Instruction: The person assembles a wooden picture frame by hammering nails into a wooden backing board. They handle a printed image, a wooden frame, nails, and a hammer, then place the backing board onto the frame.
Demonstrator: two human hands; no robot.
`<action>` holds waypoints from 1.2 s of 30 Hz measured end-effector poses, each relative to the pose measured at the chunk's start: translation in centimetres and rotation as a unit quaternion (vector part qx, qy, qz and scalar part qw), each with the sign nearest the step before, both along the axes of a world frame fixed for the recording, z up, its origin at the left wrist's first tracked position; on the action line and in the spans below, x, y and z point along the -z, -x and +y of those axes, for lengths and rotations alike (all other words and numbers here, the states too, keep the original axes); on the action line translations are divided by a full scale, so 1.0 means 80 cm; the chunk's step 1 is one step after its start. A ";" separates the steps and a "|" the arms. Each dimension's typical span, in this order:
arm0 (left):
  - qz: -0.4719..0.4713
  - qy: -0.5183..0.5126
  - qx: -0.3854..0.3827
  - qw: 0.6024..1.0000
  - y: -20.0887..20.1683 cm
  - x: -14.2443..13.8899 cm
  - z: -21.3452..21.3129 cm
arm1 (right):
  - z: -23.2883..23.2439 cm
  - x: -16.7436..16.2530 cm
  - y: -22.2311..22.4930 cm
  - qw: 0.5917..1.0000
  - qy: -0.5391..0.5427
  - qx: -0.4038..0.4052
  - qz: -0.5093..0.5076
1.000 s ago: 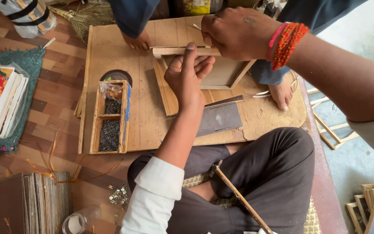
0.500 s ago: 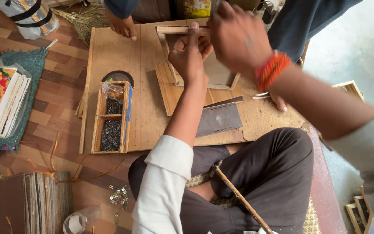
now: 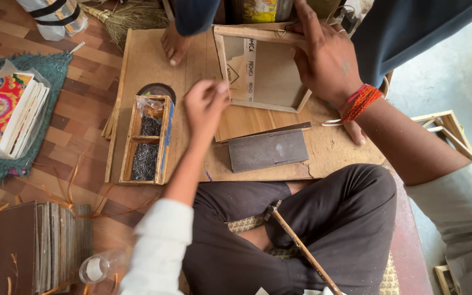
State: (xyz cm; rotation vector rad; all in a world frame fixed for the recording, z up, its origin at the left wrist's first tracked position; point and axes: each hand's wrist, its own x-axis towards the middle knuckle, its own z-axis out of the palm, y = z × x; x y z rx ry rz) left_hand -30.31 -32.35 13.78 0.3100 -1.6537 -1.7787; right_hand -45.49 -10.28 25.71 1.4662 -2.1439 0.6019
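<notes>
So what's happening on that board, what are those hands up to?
A person sits cross-legged on the floor with a plywood board in front of them. The right hand grips the far right corner of a wooden frame that lies on the board. The left hand hovers just left of the frame, fingers pinched together; what they hold is too small to tell. A wooden box of nails stands at the left, a grey block near the lap. Someone else's bare foot rests on the board's far edge.

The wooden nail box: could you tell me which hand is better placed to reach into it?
Probably the left. The left hand is right beside the nail box, while the right hand is farther off, gripping the wooden frame.
</notes>
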 end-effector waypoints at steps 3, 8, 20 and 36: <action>-0.122 0.300 -0.149 0.934 -0.088 0.046 -0.080 | 0.000 0.000 -0.011 1.000 0.020 -0.001 0.014; -0.427 0.390 -0.136 0.804 -0.207 0.114 -0.169 | 0.017 0.055 -0.078 0.998 -0.057 -0.035 -0.024; -0.314 0.380 -0.053 0.869 -0.232 0.199 -0.188 | 0.036 0.261 -0.086 0.985 -0.132 -0.079 -0.082; -0.258 0.316 -0.136 0.903 -0.229 0.184 -0.153 | 0.214 0.215 -0.317 0.790 -0.176 0.071 -0.583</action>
